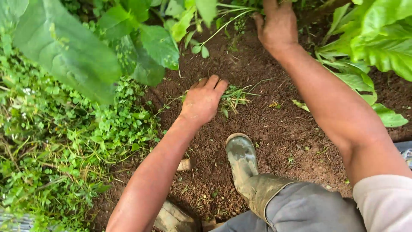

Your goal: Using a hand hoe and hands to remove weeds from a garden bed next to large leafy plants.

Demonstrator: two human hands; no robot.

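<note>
Weeds [234, 98], a small loose tuft of pulled grassy stems, lie on bare brown soil [279, 129] just above the centre of the frame, touching the fingertips of the left hand [202, 101].

At the far left, a mat of low clover-like ground cover [64, 141] fills the frame edge down to the bottom corner, and a broad-leaved plant [77, 51] hangs over it from the upper left. Its leaves reach close to the left hand, so room on that side is tight.

The left hand rests palm down on the soil, fingers [212, 82] together and bent over the near end of the tuft; whether they pinch any stems I cannot tell. The tuft lies to the right of these fingers and slightly up-frame, its long axis running roughly left to right, with thin stems trailing towards the upper right. This hand is plainly the nearer one.

Below it, in the lower middle, a muddy rubber boot [242, 157] stands on the soil, toe pointing up-frame towards the tuft.

Further right, the right hand [278, 28] is at the top edge, well apart from the tuft, pressed into soil among green stems; its fingers run out of the frame, so their state cannot be told.

Large leaves [373, 47] crowd the upper right; open soil lies between them and the boot.
</note>
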